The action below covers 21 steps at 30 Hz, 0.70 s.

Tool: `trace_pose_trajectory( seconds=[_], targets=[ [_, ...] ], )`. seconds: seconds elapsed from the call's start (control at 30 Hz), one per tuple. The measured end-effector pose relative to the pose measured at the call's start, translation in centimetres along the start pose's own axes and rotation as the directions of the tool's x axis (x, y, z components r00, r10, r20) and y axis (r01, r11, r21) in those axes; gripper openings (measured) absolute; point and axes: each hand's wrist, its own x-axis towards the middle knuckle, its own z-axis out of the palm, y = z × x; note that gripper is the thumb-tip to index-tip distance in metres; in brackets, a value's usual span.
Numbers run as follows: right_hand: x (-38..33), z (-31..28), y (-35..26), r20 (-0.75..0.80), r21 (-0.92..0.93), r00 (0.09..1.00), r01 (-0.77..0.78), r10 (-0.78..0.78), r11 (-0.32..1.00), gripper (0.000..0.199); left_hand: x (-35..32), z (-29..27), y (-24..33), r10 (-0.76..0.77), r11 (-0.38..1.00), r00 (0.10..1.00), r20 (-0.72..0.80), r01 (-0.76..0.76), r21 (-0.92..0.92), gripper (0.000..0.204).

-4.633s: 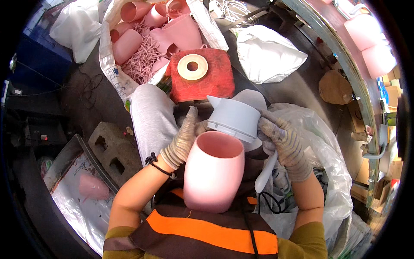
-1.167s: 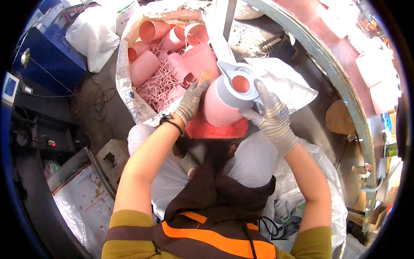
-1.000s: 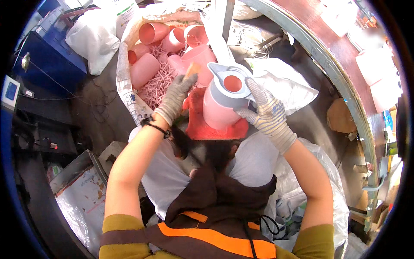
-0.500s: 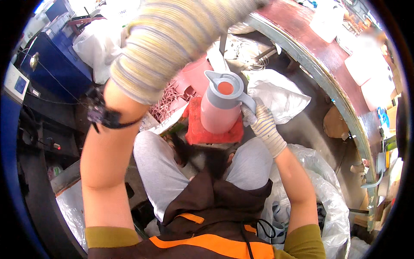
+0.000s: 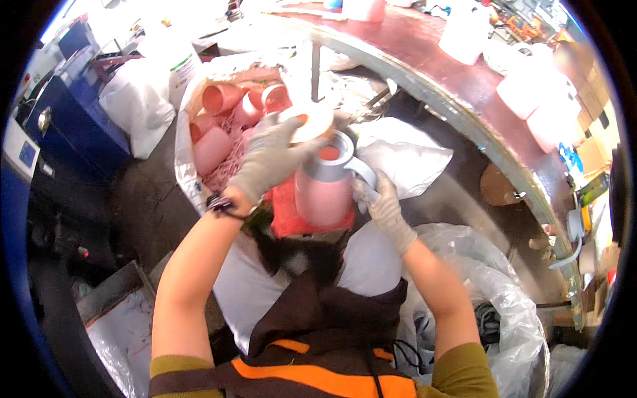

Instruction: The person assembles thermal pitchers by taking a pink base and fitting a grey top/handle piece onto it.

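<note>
A pink plastic jug (image 5: pixel 324 198) with a grey lid (image 5: pixel 330 161) stands upright on a red block (image 5: pixel 286 215) between my knees. My right hand (image 5: pixel 383 207), in a grey glove, grips the jug at the grey handle on its right side. My left hand (image 5: pixel 271 160), also gloved, holds a cream roll of tape (image 5: pixel 307 120) just above and behind the jug's top. The lid's opening shows orange-pink inside.
A white sack (image 5: pixel 184 169) of several more pink jugs and pink shreds lies beyond the block. White bags (image 5: pixel 405 156) sit to its right, a clear plastic bag (image 5: pixel 504 298) by my right elbow. A curved red-topped table (image 5: pixel 458 73) runs along the right; a blue machine (image 5: pixel 73 126) stands left.
My left arm, raised close to the camera half a second ago, has come down and now holds the tape roll over the jug. The right hand stays on the jug.
</note>
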Motion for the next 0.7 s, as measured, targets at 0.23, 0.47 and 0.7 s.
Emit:
trace_pose_trajectory(
  seconds=[0.23,0.47,0.7],
  targets=[
    [-5.6,-5.9,-22.2,-0.525,-0.465,0.375,0.626,-0.764,0.626,0.039,-4.5,5.8,-8.1,-0.103,0.945,0.981,-0.162,0.147,0.292,0.049],
    [3.3,-13.6,-25.1,-0.365,-0.791,0.259,0.419,-0.894,0.445,0.041,-9.6,12.0,-10.5,-0.266,0.949,0.952,0.152,0.231,0.214,0.062],
    [12.8,-17.6,-19.9,0.139,-0.990,0.567,0.066,-0.812,-0.124,0.052,-19.2,-9.5,-19.9,-0.425,0.833,0.884,-0.194,0.466,0.300,0.027]
  ],
)
